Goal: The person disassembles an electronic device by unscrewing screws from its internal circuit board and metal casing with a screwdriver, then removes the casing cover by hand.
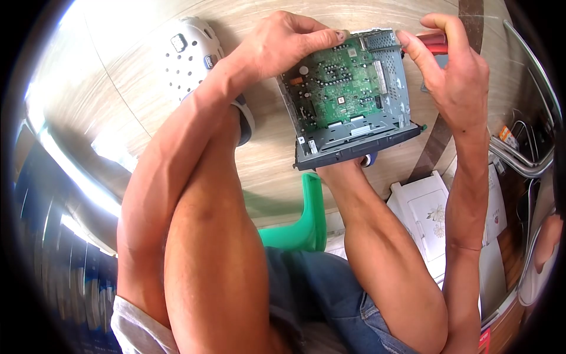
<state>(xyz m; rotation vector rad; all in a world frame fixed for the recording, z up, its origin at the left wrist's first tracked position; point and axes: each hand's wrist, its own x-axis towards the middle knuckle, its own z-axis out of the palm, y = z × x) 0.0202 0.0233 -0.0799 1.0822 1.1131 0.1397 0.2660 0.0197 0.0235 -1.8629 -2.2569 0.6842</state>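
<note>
An opened car stereo is held up in front of me, its metal case showing a green circuit board inside and its dark front panel facing my lap. My left hand grips its upper left edge, the thumb lying along the rim. At the upper right corner, my right hand has its fingers closed round the red handle of a screwdriver. The handle points toward the side of the case; its tip is hidden, so I cannot tell whether it touches a screw.
A white clog is on my foot on the tiled floor. Beneath my legs is a green plastic stool. To the right stand a white box with a flower print and curved metal tubing.
</note>
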